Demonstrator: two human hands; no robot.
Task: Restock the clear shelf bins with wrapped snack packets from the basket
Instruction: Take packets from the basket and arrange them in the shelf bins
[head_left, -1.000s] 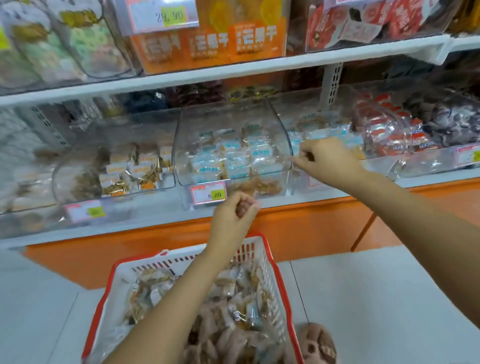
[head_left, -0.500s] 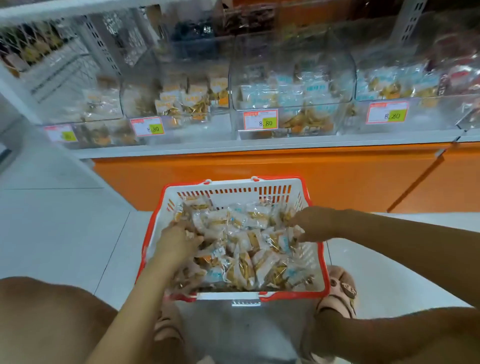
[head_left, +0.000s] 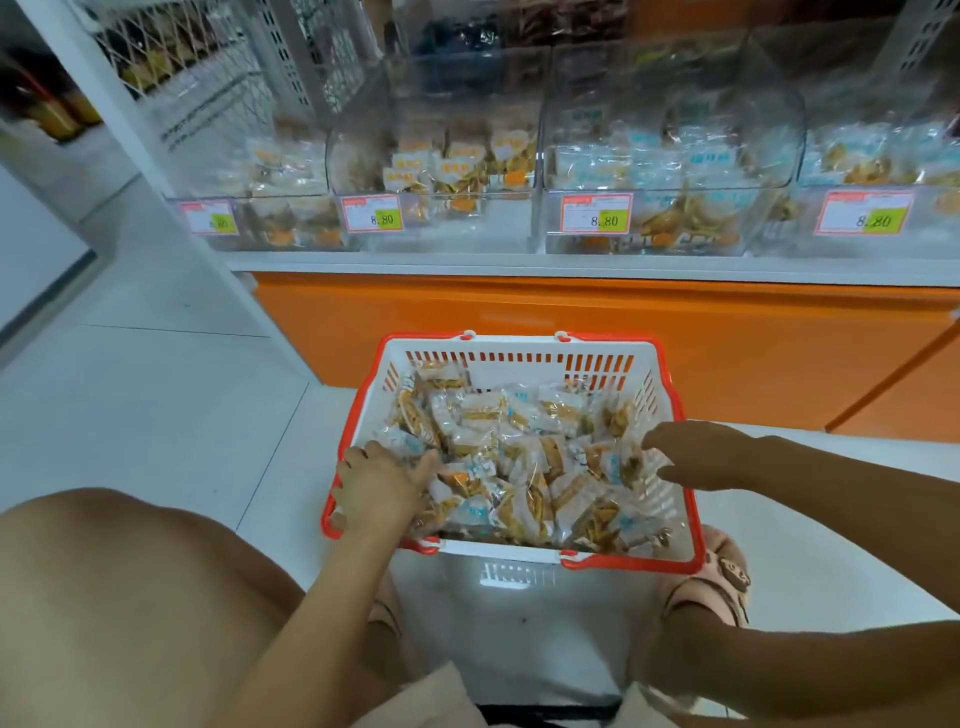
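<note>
A white basket with a red rim (head_left: 519, 376) stands on the floor in front of me, full of clear wrapped snack packets (head_left: 524, 457). My left hand (head_left: 382, 486) is sunk into the left side of the pile, fingers curled down around packets. Over the right side of the pile, my right hand (head_left: 696, 452) lies with fingers and thumb apart, tips touching a packet. Above stand the clear shelf bins: one with blue-labelled packets (head_left: 670, 156) and one with orange-labelled packets (head_left: 457, 166).
The bins sit on a white shelf (head_left: 519, 265) over an orange base panel (head_left: 571, 322). Price tags reading 8.80 (head_left: 597, 213) hang on the bin fronts. My knee (head_left: 130, 597) fills the lower left; a sandalled foot (head_left: 722, 571) is beside the basket.
Both hands came down from the shelf bin into the basket, and my view dropped from the shelf to the floor. Over the last half second the hands barely shifted.
</note>
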